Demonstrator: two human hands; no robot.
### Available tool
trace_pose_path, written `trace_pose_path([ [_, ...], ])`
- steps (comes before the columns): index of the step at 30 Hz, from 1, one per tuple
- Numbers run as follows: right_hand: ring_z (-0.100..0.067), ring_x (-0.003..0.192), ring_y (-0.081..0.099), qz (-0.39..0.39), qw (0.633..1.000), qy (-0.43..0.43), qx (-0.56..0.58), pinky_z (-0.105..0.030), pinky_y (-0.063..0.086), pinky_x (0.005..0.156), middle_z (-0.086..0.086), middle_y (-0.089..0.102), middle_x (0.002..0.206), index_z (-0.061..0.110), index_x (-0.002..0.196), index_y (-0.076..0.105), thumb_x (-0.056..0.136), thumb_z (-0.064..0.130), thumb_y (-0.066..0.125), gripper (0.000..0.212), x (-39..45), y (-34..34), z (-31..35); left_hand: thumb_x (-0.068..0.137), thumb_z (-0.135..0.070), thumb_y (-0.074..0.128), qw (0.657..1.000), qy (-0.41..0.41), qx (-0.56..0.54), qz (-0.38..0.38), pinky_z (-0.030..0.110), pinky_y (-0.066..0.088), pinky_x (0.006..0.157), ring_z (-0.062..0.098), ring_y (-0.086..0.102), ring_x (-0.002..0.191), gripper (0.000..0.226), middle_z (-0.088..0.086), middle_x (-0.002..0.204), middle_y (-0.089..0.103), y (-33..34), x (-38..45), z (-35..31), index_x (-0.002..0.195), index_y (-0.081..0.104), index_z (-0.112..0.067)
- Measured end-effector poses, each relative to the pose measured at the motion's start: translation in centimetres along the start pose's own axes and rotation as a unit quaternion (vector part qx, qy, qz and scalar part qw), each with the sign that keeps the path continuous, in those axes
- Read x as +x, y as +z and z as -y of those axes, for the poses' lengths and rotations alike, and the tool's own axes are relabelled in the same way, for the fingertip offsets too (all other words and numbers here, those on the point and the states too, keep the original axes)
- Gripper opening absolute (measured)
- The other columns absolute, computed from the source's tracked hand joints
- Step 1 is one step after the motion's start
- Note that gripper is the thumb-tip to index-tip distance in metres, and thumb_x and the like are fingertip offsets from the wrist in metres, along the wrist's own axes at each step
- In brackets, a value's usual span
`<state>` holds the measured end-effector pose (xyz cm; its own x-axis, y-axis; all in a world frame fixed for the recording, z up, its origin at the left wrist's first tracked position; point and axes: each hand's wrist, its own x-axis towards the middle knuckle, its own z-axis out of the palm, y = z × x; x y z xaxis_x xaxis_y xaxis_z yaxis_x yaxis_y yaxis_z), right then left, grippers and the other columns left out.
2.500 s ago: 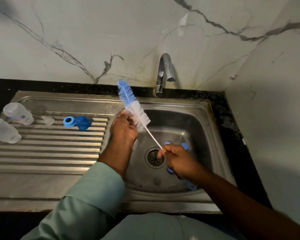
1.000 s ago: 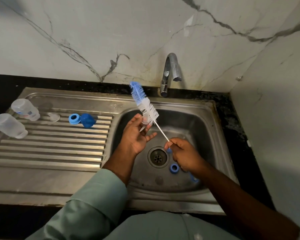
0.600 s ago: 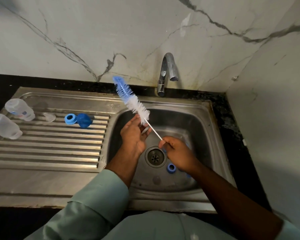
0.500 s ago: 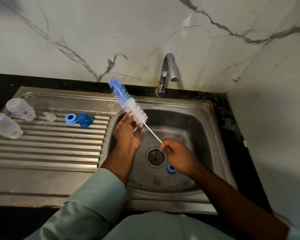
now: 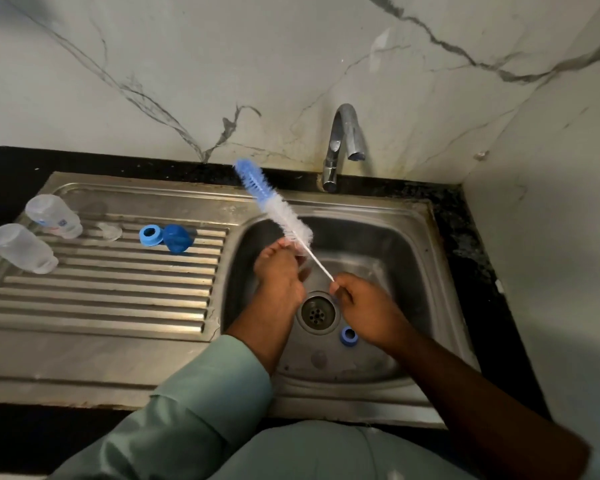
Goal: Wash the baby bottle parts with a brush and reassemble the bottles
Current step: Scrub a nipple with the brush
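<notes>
Now scrubbing a small clear part, pinched in left hand (image 5: 277,268) over sink basin (image 5: 388,244), with bottle brush (image 5: 274,206) gripped by right hand (image 5: 364,306) at its thin handle; wet part likely to slip toward drain (image 5: 317,313).

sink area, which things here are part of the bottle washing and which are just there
Job:
brush, held by right hand
small clear part in left hand
two bottles
blue rings
blue cap
clear teat

Just there:
tap
drain
marble wall
</notes>
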<state>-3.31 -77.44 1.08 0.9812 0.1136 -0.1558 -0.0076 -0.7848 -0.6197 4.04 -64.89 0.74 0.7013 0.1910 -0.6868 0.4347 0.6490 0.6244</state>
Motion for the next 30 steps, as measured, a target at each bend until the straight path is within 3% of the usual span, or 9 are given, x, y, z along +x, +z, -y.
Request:
trace_pose_path([
  [2, -0.015, 0.074, 0.059, 0.004, 1.0, 0.013, 0.006, -0.034, 0.047, 0.069, 0.007, 0.061, 0.077, 0.026, 0.079, 0.053, 0.094, 0.019, 0.045, 0.018, 1.1, 0.3, 1.1, 0.086, 0.001, 0.067, 1.0, -0.022, -0.009, 0.006, 0.032, 0.053, 0.063, 0.016, 0.065, 0.069, 0.017, 0.007, 0.084, 0.07, 0.6, -0.8, 0.9, 0.099, 0.067, -0.01],
  [4, -0.015, 0.074, 0.059, 0.012, 1.0, 0.02, 0.004, -0.033, 0.047, 0.07, 0.005, 0.061, 0.077, 0.025, 0.081, 0.054, 0.095, 0.019, 0.045, 0.018, 0.6, 0.2, 1.0, 0.087, 0.002, 0.063, 0.998, -0.02, -0.064, -0.014, 0.031, 0.054, 0.062, 0.016, 0.066, 0.069, 0.031, 0.009, 0.092, 0.07, 0.3, 0.1, -0.2, 0.116, 0.066, -0.009],
  [8, -0.011, 0.062, 0.054, 0.049, 0.998, 0.008, -0.036, -0.024, 0.042, 0.06, 0.005, 0.054, 0.065, 0.021, 0.091, 0.055, 0.099, 0.02, 0.04, 0.016, -2.0, -0.1, 0.7, 0.094, -0.01, 0.05, 0.99, -0.026, -0.124, -0.068, 0.015, 0.045, 0.048, 0.016, 0.059, 0.057, 0.033, 0.004, 0.081, 0.068, -0.6, 1.9, -1.7, 0.123, 0.065, -0.015],
  [12, -0.018, 0.072, 0.06, 0.028, 0.999, 0.008, -0.024, -0.038, 0.052, 0.07, 0.002, 0.062, 0.077, 0.026, 0.085, 0.052, 0.095, 0.022, 0.042, 0.014, -0.1, 0.5, 1.0, 0.093, -0.004, 0.05, 0.997, -0.019, -0.064, -0.039, 0.013, 0.037, 0.042, 0.008, 0.052, 0.041, 0.02, -0.002, 0.055, 0.061, 0.0, 0.9, -0.4, 0.092, 0.066, -0.016],
  [16, -0.012, 0.063, 0.056, 0.054, 0.999, 0.002, -0.003, -0.034, 0.05, 0.067, 0.005, 0.056, 0.067, 0.02, 0.089, 0.059, 0.096, 0.018, 0.043, 0.018, -1.1, -0.5, 0.0, 0.102, -0.019, 0.042, 0.989, -0.031, -0.143, -0.002, 0.012, 0.037, 0.037, 0.01, 0.048, 0.043, 0.029, -0.001, 0.053, 0.052, -0.8, 2.0, -3.2, 0.077, 0.057, -0.017],
  [20, -0.014, 0.071, 0.059, 0.046, 0.999, -0.018, -0.003, -0.034, 0.051, 0.07, 0.003, 0.062, 0.075, 0.022, 0.087, 0.058, 0.096, 0.017, 0.043, 0.018, -0.6, -0.3, 1.1, 0.101, -0.014, 0.041, 0.995, -0.028, -0.092, -0.006, 0.02, 0.044, 0.057, 0.007, 0.059, 0.072, 0.024, 0.004, 0.086, 0.063, -0.6, 2.3, -2.1, 0.094, 0.063, -0.018],
  [24, -0.009, 0.064, 0.056, 0.037, 0.999, -0.011, 0.018, -0.037, 0.051, 0.066, 0.006, 0.057, 0.068, 0.022, 0.085, 0.056, 0.097, 0.019, 0.043, 0.018, -0.9, 0.0, 0.5, 0.102, -0.01, 0.031, 0.998, -0.047, -0.031, 0.022, 0.018, 0.042, 0.039, 0.011, 0.05, 0.045, 0.031, 0.002, 0.055, 0.053, -0.3, 1.4, -4.0, 0.074, 0.044, -0.014],
  [27, -0.001, 0.058, 0.05, 0.065, 0.997, -0.031, 0.013, -0.023, 0.042, 0.062, 0.012, 0.049, 0.062, 0.015, 0.091, 0.059, 0.098, 0.016, 0.043, 0.018, -2.6, -0.4, -0.1, 0.106, -0.017, 0.033, 0.997, -0.038, -0.055, 0.033, 0.023, 0.044, 0.053, 0.016, 0.048, 0.046, 0.038, 0.007, 0.058, 0.045, -1.2, 0.9, -5.1, 0.068, 0.041, -0.012],
  [30, -0.008, 0.068, 0.058, 0.05, 0.998, -0.024, 0.032, -0.029, 0.048, 0.068, 0.005, 0.059, 0.072, 0.019, 0.089, 0.059, 0.096, 0.016, 0.043, 0.018, -0.9, 0.0, 0.6, 0.101, -0.013, 0.033, 0.996, -0.063, -0.04, 0.048, 0.021, 0.037, 0.052, 0.009, 0.038, 0.038, 0.036, -0.001, 0.045, 0.045, -0.6, 0.6, -2.7, 0.067, 0.043, -0.019],
])
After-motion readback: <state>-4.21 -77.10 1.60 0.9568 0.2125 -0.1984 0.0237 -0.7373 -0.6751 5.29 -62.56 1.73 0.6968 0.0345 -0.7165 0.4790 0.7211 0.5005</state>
